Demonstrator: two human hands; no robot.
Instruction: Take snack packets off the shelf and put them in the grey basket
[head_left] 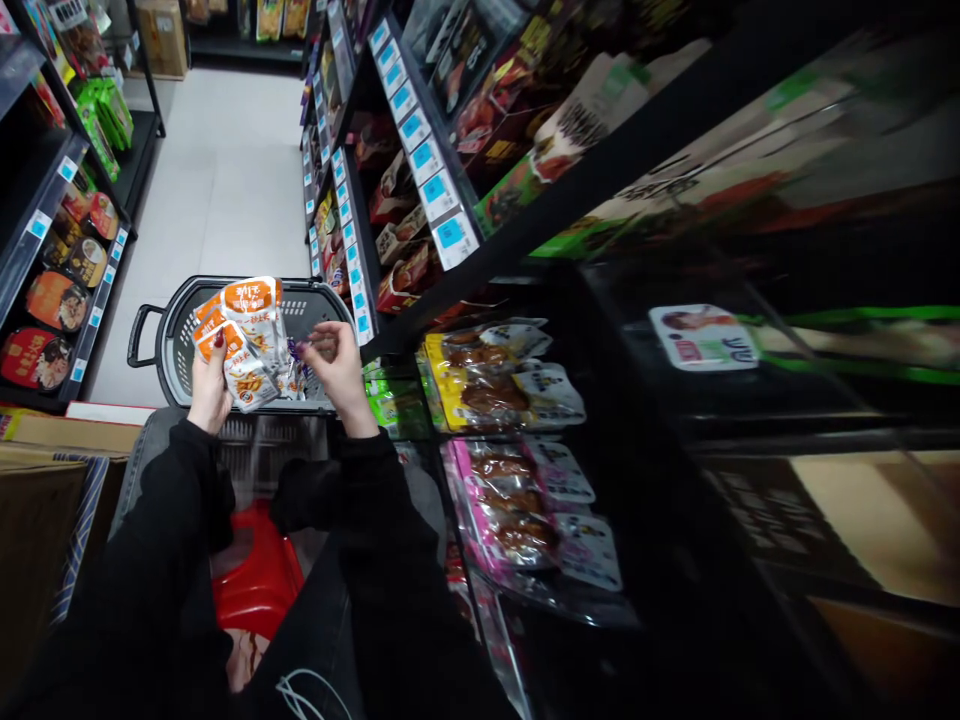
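Looking along the pale floor (214, 150), we have a dark shelf rack (450, 294) close on our right. Straight ahead, just beyond our knees, is a grey and black basket (177, 350), its long axis running from side to side before us; its looped handle (141, 335) sticks out at the left end, while the other end comes near the rack. Both our hands are at the basket's near half, the left hand (211, 388) toward the handle, the right hand (335, 365) toward the rack. Between them, over the basket, lie fanned orange-and-white packets (253, 300), the upper one pointing roughly away from us, the lower one slanting to the right. The left is nearer and grips them at their near left edge, thumb pressed on top. The right stands just beside their right edge, its fingers loosely curled. Next to its fingertips is a small purple piece (294, 350); we cannot tell whether they pinch it or merely hover.
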